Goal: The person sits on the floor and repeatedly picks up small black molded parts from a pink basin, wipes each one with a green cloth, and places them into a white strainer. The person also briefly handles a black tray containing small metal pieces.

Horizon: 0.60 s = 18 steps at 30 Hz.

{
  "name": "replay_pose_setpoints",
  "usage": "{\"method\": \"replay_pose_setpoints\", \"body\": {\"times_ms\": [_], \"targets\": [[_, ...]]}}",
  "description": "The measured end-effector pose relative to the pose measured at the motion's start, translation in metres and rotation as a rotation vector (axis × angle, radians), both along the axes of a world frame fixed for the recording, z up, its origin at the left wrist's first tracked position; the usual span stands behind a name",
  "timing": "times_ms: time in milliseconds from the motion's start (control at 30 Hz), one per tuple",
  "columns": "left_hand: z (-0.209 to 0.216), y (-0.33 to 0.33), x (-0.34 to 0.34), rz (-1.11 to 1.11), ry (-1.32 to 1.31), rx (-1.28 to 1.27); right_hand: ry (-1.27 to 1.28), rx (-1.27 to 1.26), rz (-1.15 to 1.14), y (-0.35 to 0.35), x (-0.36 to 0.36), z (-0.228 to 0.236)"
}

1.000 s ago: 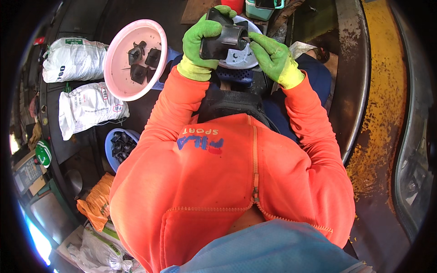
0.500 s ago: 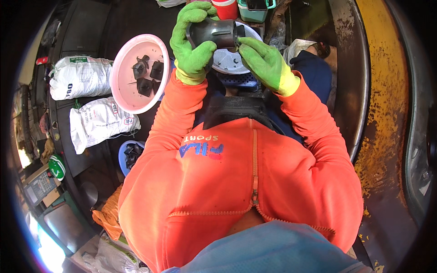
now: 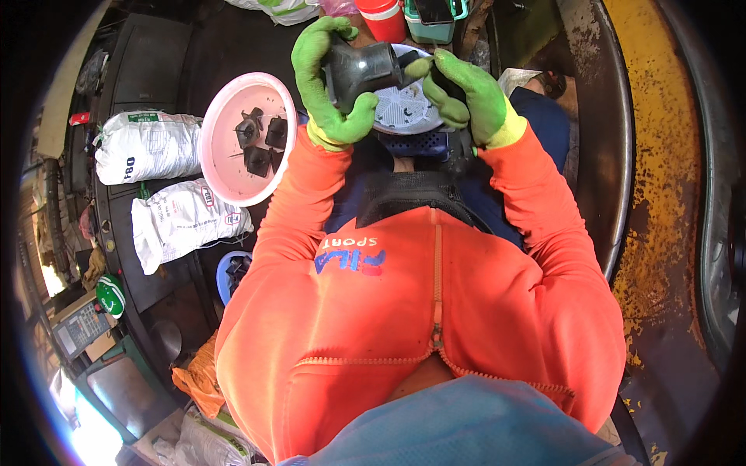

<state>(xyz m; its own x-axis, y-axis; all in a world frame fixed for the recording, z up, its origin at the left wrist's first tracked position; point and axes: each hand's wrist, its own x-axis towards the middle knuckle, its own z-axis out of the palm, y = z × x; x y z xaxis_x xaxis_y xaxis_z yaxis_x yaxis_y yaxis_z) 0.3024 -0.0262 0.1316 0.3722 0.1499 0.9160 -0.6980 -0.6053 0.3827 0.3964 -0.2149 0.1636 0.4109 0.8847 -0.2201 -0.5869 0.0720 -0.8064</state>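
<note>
Head view: green-gloved left hand (image 3: 318, 99) grasps the flared base of a glossy black tubular part (image 3: 369, 67), positioned between the hands; green-gloved right hand (image 3: 480, 97) bends at the narrow end, grip indeterminable.

Part (image 3: 364, 68): rotated in left hand (image 3: 322, 93); flared end, previously mostly covered, now exposed between thumb and fingers. Right hand (image 3: 475, 99): fingers, previously extended together, now bent and spread. View: shifted; pink basin (image 3: 225, 101) appears lower and farther right
</note>
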Motion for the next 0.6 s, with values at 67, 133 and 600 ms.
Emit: {"method": "replay_pose_setpoints", "body": {"times_ms": [67,133,600], "targets": [[-0.006,-0.018,0.001,-0.067,0.025,-0.188,-0.229,0.009,-0.011,0.001,0.007,-0.007],[-0.008,-0.033,0.003,-0.066,0.05,-0.173,-0.323,0.013,0.102,0.001,0.014,-0.012],[-0.042,-0.041,-0.028,-0.886,0.976,-1.499,-1.912,0.275,-0.007,0.005,0.032,-0.034]]}}
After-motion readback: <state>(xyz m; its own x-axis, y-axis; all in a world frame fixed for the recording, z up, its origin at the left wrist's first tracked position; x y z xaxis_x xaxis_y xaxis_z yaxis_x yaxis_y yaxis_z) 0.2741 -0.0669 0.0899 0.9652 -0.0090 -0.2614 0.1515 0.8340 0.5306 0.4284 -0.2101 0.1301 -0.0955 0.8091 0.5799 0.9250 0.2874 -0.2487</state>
